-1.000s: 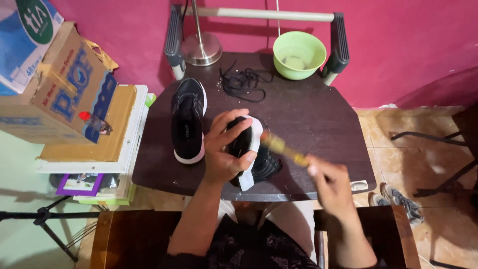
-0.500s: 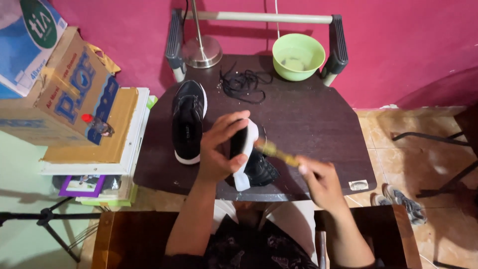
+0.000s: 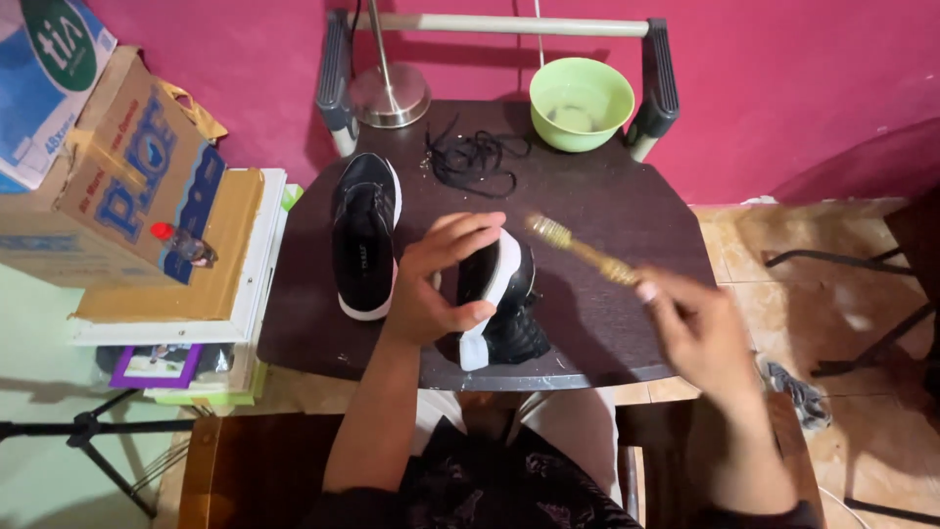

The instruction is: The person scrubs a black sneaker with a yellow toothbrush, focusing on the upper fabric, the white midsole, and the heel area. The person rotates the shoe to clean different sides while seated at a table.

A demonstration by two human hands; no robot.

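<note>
Left hand (image 3: 441, 284) clamps the black white-soled sneaker (image 3: 499, 304) on edge, right hand (image 3: 695, 328) grips the yellow-bristled brush (image 3: 578, 250) just beside it — a hard stroke could tip the shoe off the dark tabletop (image 3: 607, 206).

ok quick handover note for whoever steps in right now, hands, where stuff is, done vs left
Left hand: gripping a black shoe tipped on its side on the dark table.
Right hand: holding a brush, lifted beside that shoe, blurred.
Second shoe lies flat to the left; laces are out, by the green bowl.
Done: laces removed.
Left: how clean either shoe is can't be told.
</note>
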